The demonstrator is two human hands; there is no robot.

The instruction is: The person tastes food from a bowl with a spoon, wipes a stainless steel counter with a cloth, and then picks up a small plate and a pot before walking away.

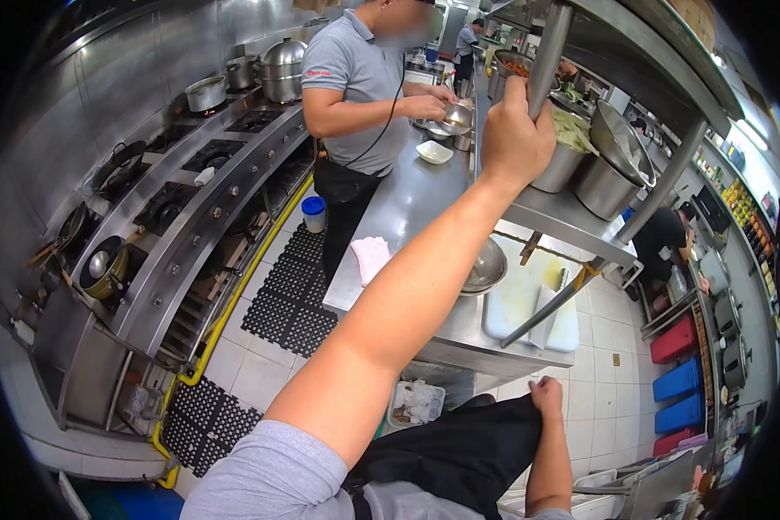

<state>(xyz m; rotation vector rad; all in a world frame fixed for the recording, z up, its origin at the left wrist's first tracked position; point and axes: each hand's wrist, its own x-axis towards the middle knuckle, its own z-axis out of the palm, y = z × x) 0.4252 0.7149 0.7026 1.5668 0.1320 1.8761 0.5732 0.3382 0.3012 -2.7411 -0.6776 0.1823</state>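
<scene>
Bowl of orange-red food (517, 66) sits at twelve o'clock from my left hand (517, 134), right by my fingertips. That arm is stretched out, the fingers bent beside the upright post (551, 56) at one o'clock; I can't tell how far open my grip is, or whether it has hold of the bowl or the post. On the metal shelf (574, 227), a pot of pale green food (557, 165) is just to my three o'clock, with more steel pots (604, 188) at four.

Down at six o'clock, my right hand (546, 397) is closed on the edge of my black apron (459, 446). Between my hands lies the white cutting board (511, 316), a steel mixing bowl (489, 263) near it. The pink cloth (371, 258) is at eight o'clock. Around ten, a co-worker in grey (353, 87) handles a steel bowl (457, 118).
</scene>
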